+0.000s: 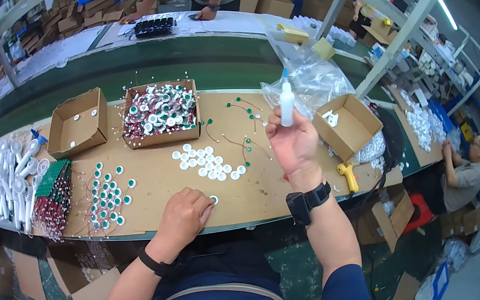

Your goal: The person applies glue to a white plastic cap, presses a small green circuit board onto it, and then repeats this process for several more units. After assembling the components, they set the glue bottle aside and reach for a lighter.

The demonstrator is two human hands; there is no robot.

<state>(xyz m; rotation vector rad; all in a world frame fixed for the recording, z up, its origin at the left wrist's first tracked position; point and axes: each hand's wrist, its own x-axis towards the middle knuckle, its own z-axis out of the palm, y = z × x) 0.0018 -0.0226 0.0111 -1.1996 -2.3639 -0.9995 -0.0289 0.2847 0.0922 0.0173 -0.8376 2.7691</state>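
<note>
My right hand [293, 139] is raised over the bench, its fingers wrapped round a white squeeze bottle [286, 106]. The bottle stands upright, blue tip at the top. Low at the bench's front edge, my left hand [184, 215] is closed, with thumb and fingertips on a small white disc [214, 200] that has a green centre. Beyond it lies a cluster of plain white round caps [211, 163]. Several green discs with thin red wires [247, 145] are scattered behind the caps. To the left, rows of white caps with green centres [107, 195] rest on the brown board.
A carton [195, 105] heaped with wired discs stands behind, beside a carton [103, 119] holding a few caps. White handheld fan parts [13, 177] and a wired green stack [55, 183] lie left. Right are a carton [364, 116] and a yellow glue gun [348, 176]. Other people work nearby.
</note>
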